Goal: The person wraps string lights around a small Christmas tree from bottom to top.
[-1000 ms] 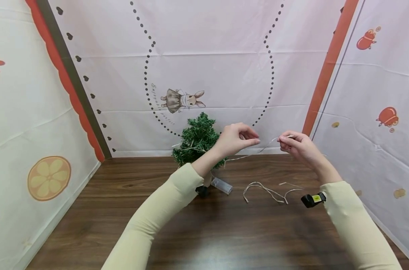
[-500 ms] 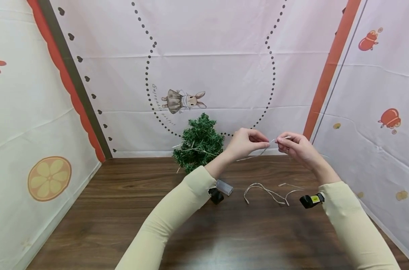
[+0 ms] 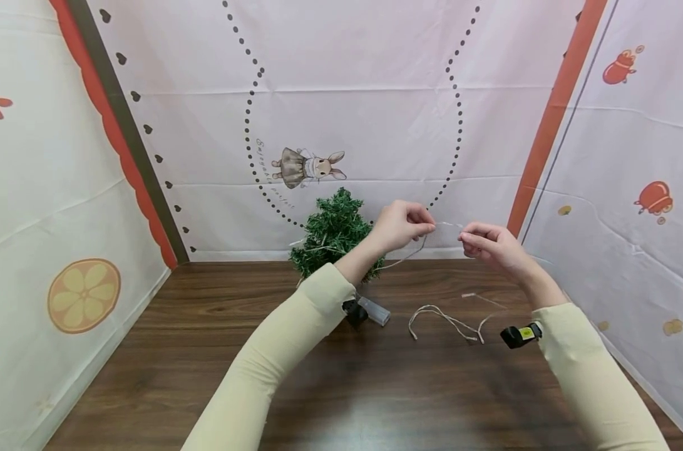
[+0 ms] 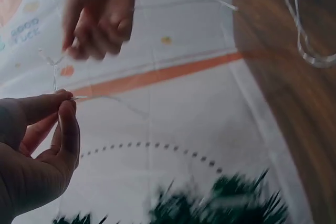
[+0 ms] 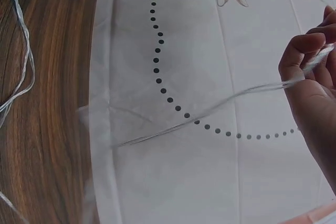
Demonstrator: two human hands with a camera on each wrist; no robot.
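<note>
A thin, pale string of lights (image 3: pixel 411 254) runs from a small green artificial Christmas tree (image 3: pixel 335 225) to both hands, raised right of it. My left hand (image 3: pixel 400 224) pinches the wire between thumb and fingertips, as the left wrist view also shows. A short stretch of wire spans the gap to my right hand (image 3: pixel 496 247), whose curled fingers hold it. In the right wrist view the loose wire (image 5: pixel 220 106) trails down out of the right palm. Below my left hand, a clear battery box (image 3: pixel 374 311) lies on the table beside the tree.
More loose wire (image 3: pixel 445 315) lies in loops on the brown wooden table (image 3: pixel 206 351), in front of the right hand. A printed white cloth (image 3: pixel 352 125) hangs behind the tree, with further cloth at both sides.
My left hand first moved right, close to the right hand, then back left and up with the wire pinched. The right hand has barely moved. The trailing wire end over the table has shifted.
</note>
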